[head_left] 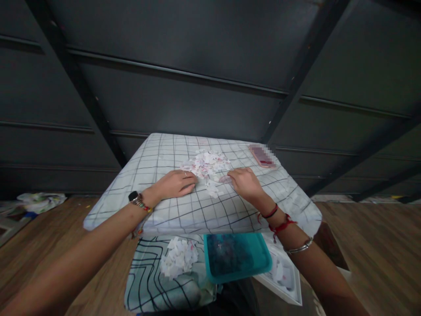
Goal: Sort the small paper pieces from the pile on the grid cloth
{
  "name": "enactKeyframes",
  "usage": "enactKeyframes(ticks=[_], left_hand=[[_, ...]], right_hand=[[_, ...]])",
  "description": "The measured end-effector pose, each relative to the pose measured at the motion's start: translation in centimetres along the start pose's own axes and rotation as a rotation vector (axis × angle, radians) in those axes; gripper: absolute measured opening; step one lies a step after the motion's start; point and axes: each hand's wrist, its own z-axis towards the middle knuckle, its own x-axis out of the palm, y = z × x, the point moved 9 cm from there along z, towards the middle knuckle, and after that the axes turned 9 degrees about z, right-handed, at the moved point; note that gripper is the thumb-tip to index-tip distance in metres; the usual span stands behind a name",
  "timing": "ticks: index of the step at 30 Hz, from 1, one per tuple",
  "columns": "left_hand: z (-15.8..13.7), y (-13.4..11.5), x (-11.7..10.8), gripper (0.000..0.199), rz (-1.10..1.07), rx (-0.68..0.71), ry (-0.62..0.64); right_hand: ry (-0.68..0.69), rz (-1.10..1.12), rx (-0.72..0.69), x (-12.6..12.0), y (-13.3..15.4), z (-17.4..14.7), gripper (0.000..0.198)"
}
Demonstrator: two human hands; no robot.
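A loose pile of small white paper scraps (210, 162), some marked with pink, lies on the white checked cloth. At its left edge rests my left hand (179, 182), fingers loosely bent, thumb a little apart, nothing visibly held. On the opposite side, my right hand (245, 182) has its fingertips pinched together beside a small pale pinkish piece (225, 179); whether they grip it is hard to make out. A thin trail of scraps (213, 189) lies between my hands.
A phone in a pink case (262, 156) lies at the far right of the cloth. Nearer me are another scrap heap (179, 258), a teal plastic tub (268, 259) with dark contents, and a white box (297, 287) holding scraps. Dark panels (184, 105) rise behind the table.
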Motion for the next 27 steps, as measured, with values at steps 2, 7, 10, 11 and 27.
enactKeyframes(ticks=[2, 7, 10, 11, 27], left_hand=[[0.0, -0.2, 0.1, 0.027, 0.049, 0.008, 0.018], [0.0, -0.5, 1.0, 0.028, 0.073, 0.042, 0.076], [0.1, -0.5, 1.1, 0.027, 0.048, 0.039, 0.062], [0.1, -0.4, 1.0, 0.027, 0.042, 0.034, 0.057], [0.1, -0.2, 1.3, 0.026, 0.084, 0.001, 0.104]], right_hand=[[0.014, -0.01, 0.007, 0.2, -0.2, 0.0, 0.025], [-0.011, -0.027, 0.106, 0.0, -2.0, 0.0, 0.026], [-0.031, -0.003, 0.088, -0.2, -1.9, 0.0, 0.027], [-0.033, 0.008, 0.064, -0.2, -1.6, 0.1, 0.027], [-0.038, 0.016, -0.029, -0.3, 0.5, -0.1, 0.025]])
